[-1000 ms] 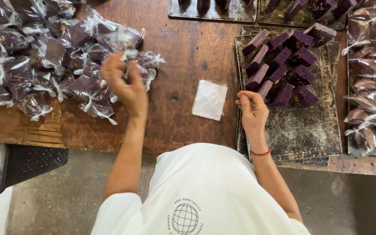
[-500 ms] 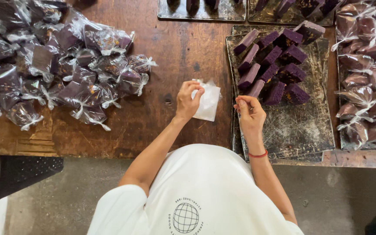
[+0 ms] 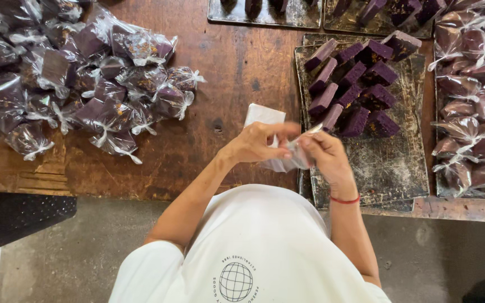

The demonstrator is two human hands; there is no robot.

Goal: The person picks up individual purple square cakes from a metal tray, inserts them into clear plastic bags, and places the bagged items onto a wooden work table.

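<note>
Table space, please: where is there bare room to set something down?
Bare wood lies between the wrapped bags and the tray of purple cakes; the tray's near half is also free. Far left and right edge are crowded.

We have a single head-worn view looking steeply down, fairly close, at a wooden table (image 3: 237, 67) toward twelve o'clock, with our torso at six.

We find open table (image 3: 237, 73) between the wrapped heap (image 3: 79, 84) (left) and the tray (image 3: 399, 168) of purple blocks (image 3: 355, 84); both flanks are crowded.
</note>
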